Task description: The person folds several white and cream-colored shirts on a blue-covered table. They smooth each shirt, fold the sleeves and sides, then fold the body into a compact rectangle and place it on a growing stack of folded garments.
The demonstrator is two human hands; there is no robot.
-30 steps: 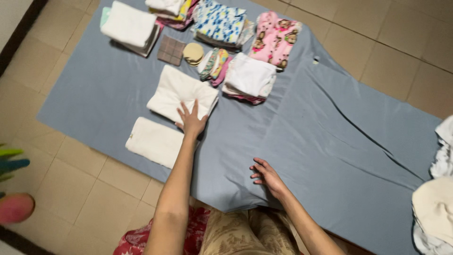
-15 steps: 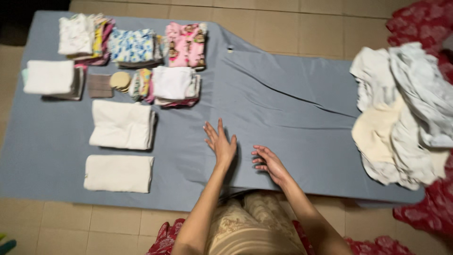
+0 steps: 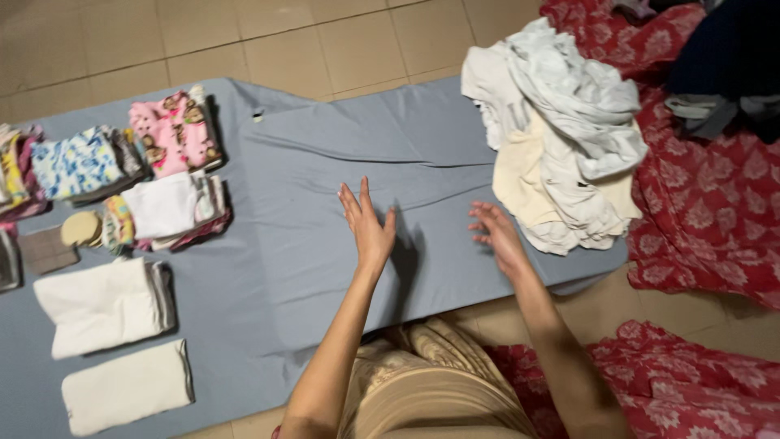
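Note:
My left hand [image 3: 367, 223] hovers flat and open over the middle of a blue-grey sheet [image 3: 309, 268] spread on the floor, holding nothing. My right hand [image 3: 497, 232] is open too, fingers apart, just left of a heap of unfolded white and cream laundry [image 3: 561, 138] at the sheet's right end. It is close to the heap's lower edge but apart from it. Two folded white towels [image 3: 101, 305] [image 3: 126, 386] lie at the lower left of the sheet.
Stacks of folded clothes sit at the sheet's left: a pink patterned one [image 3: 175, 134], a blue patterned one [image 3: 77, 162] and a white one [image 3: 171, 207]. A red floral cloth [image 3: 715, 211] covers the floor at right. Beige tiles [image 3: 244, 32] lie beyond the sheet.
My left hand left the folded white towel and came to the sheet's middle. My right hand moved right toward the laundry heap. The view swung right, bringing the heap and red cloth into sight.

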